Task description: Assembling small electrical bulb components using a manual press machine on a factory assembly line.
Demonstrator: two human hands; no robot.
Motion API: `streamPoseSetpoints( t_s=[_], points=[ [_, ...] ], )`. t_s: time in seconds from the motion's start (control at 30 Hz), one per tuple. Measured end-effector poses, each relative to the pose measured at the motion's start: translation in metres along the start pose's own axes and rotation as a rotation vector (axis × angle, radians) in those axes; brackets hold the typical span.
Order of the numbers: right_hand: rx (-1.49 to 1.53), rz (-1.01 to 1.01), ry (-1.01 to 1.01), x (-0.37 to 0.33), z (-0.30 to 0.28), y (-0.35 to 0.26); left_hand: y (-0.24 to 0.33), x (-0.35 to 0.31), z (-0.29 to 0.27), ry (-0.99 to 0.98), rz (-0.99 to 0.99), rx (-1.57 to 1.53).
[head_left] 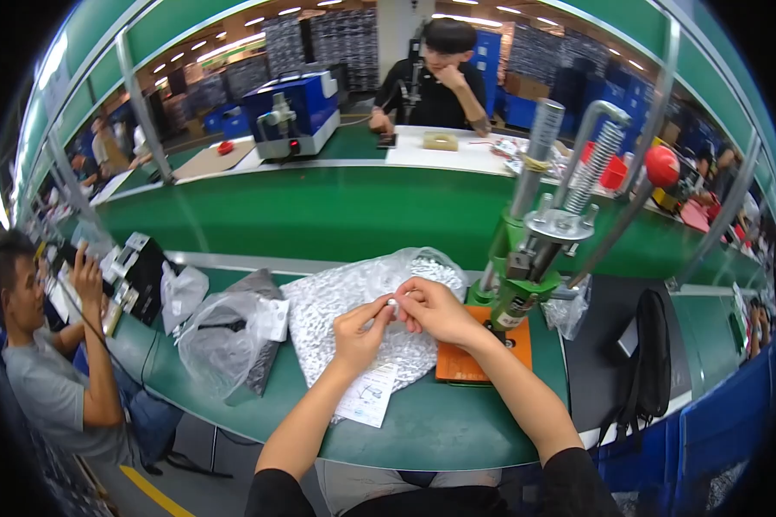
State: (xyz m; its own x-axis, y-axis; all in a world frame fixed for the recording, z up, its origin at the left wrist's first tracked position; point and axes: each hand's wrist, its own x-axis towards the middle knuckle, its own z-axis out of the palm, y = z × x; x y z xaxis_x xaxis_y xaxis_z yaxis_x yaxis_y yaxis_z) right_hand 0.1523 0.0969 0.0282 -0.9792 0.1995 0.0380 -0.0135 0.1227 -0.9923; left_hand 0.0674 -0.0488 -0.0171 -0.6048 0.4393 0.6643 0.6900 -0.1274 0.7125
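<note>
My left hand [361,334] and my right hand [435,312] meet over a large clear plastic bag [319,302] full of small white parts. Between the fingertips of both hands is one small white part [393,302], pinched by the left and touched by the right; its exact shape is too small to make out. A printed paper slip [368,395] lies on the near side of the bag, below my left wrist. Just right of my right hand stands a green hand press [526,284] on an orange base [466,366].
A second plastic bag [233,340] with dark small parts lies left on the green table [422,431]. The press's lever with a red knob [661,165] reaches up right. A black bag [653,353] lies at right. People sit at left and across, near a blue machine [293,116].
</note>
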Motion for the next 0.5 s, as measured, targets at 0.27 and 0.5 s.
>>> streamPoseSetpoints(
  t_s=[0.27,0.5],
  points=[
    [-0.651,-0.368,0.157,-0.040,0.005,-0.048,-0.020,-0.005,0.002,0.020,-0.026,-0.029],
    [-0.773,-0.584,-0.060,-0.159,-0.031,-0.148,-0.024,-0.008,0.001,-0.002,-0.120,-0.081]
  ],
)
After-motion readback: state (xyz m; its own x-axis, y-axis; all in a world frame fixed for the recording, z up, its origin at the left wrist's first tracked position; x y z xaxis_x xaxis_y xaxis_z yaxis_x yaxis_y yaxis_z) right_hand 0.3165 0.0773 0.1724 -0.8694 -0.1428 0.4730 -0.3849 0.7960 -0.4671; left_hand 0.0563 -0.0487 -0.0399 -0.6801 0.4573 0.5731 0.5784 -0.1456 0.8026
